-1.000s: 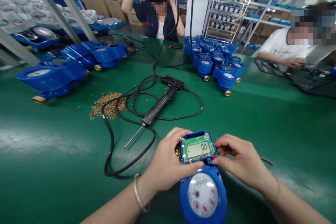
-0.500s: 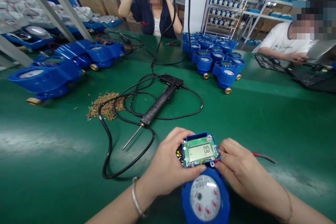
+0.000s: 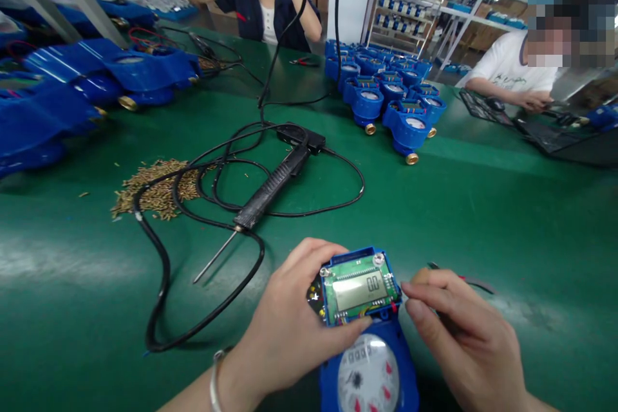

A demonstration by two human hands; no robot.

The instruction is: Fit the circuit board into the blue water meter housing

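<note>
A blue water meter (image 3: 405,367) stands at the bottom centre. Its upper housing is uncovered, with a green circuit board (image 3: 357,264) and a lit display reading 0.0; a round dial sits below. My left hand (image 3: 294,309) is wrapped around the left side of the housing, thumb across its lower edge, by some dark and yellow parts. Just off the housing's right edge is my right hand (image 3: 463,328), thumb and forefinger pinched together; whatever they hold is too small to make out. Behind its knuckles shows a partly hidden dark tool with red (image 3: 477,283).
A black electric screwdriver (image 3: 273,187) with coiled cable lies left of centre, beside a pile of brass screws (image 3: 159,190). Blue meters (image 3: 386,87) cluster at the back, with more at left (image 3: 72,77). Two co-workers sit across the table; small pliers (image 3: 304,62) lie near one.
My right hand has drawn slightly away from the housing's right edge, its fingertips now pinched. My left hand keeps its hold. The view has shifted, moving the bench items up and left.
</note>
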